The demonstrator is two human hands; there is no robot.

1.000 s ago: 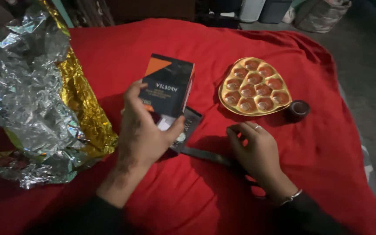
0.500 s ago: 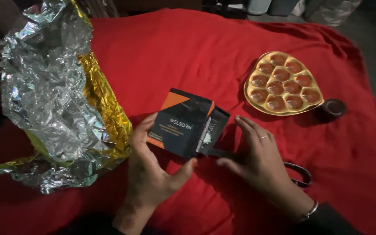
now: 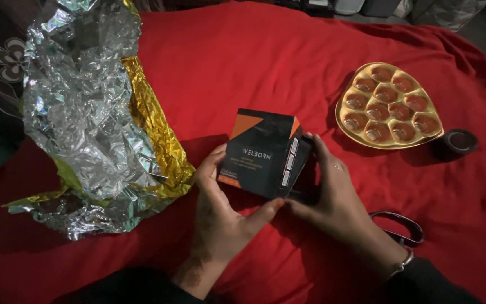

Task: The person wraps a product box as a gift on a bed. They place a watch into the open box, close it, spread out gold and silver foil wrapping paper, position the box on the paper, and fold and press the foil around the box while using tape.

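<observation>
Head view looks down on a bed spread with a red cloth, and both of the person's hands meet over a small dark box with an orange corner. A second ago the left hand held that box up alone while the right hand rested on the cloth by a dark flat piece; now the right hand has come across and closed in on the box's right side. The left grip is wrapped round the box from below and the left, thumb under its lower edge, fingers up its left face. The right grip is curled against the side where a dark inner part shows, standing a little proud of the outer sleeve; fingers are bent and pressing, not spread. By my reading the box is now a two-handed job, the inner part being worked against the sleeve, though whether in or out I cannot tell. The box sits raised just above the cloth, near the middle of the bed. A crumpled sheet of silver and gold foil lies to the left, well apart from a gold heart-shaped tray with round hollows, a small dark roll just beside it, and scissors near the right wrist
</observation>
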